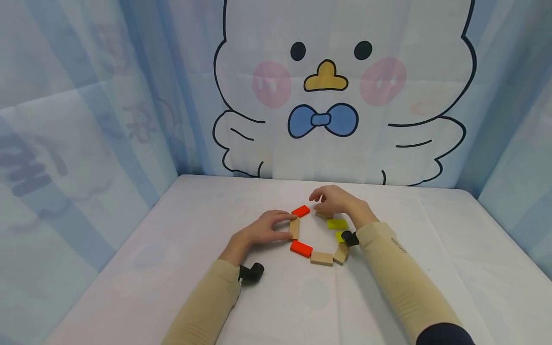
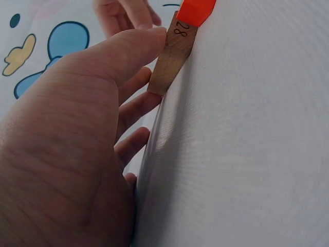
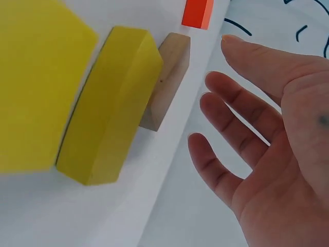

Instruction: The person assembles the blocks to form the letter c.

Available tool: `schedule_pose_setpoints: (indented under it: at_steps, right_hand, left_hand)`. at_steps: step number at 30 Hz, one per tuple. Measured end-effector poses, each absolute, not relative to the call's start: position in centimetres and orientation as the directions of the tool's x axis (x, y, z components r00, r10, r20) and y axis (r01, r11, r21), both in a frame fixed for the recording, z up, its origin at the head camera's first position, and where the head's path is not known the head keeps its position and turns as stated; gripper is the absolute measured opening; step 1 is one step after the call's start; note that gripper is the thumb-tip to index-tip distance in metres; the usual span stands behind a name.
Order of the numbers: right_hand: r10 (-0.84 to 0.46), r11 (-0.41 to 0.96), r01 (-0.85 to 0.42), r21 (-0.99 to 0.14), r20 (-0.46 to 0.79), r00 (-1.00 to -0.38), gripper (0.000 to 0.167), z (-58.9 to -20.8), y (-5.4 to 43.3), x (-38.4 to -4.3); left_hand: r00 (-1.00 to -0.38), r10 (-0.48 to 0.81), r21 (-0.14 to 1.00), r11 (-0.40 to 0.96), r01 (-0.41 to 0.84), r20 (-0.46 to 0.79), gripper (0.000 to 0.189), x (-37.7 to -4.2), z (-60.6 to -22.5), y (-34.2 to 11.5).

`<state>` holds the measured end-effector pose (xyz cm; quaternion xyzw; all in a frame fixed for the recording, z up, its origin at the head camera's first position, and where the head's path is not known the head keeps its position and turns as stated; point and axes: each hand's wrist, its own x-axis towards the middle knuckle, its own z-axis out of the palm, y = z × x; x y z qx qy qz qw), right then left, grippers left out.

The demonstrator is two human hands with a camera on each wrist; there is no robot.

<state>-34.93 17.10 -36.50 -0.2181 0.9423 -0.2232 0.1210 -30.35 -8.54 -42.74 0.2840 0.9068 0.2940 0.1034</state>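
Observation:
Flat red, yellow and plain wooden blocks form a rough ring on the table. At the ring's left side, my left hand (image 1: 264,227) pinches a plain wooden block (image 1: 294,228) lengthwise, thumb at its near end. The left wrist view shows a "28" on this block (image 2: 174,54), beside a red block (image 2: 197,10). My right hand (image 3: 267,123) hovers at the ring's far right with loosely bent fingers, holding nothing. Nearest to it lies another wooden block (image 3: 168,82), partly hidden by the hand in the head view, beside a yellow block (image 3: 110,105).
A red block (image 1: 300,211) lies at the far end of the ring, another red block (image 1: 301,248) at the near left. Wooden blocks (image 1: 321,258) line the near side. A printed curtain (image 1: 327,158) stands behind the white table (image 1: 293,306).

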Motion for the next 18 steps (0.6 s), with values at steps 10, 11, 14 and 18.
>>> schedule_pose_setpoints:
  at_steps: [10,11,14,18]
  right_hand:
    - [-0.522,0.768,-0.432,-0.473,-0.071,-0.850,0.033,-35.5,17.9,-33.7]
    - [-0.527,0.764,-0.440,-0.472,-0.065,-0.847,0.032,-35.5,18.0,-33.6]
    - [-0.537,0.761,-0.456,-0.462,-0.054,-0.842,0.032,-35.3,18.3,-33.1]
    - [-0.537,0.762,-0.454,-0.461,-0.059,-0.842,0.032,-35.4,18.6,-32.4]
  left_hand:
    - [-0.821,0.571,0.596,0.668,0.446,-0.025,0.058,-30.4,-42.8,-8.5]
    - [-0.821,0.571,0.596,0.667,0.447,-0.024,0.058,-30.4,-42.8,-8.5]
    - [-0.819,0.574,0.596,0.663,0.452,-0.018,0.058,-30.4,-42.9,-8.5]
    - [-0.813,0.582,0.586,0.661,0.468,-0.007,0.058,-30.5,-43.0,-8.5]
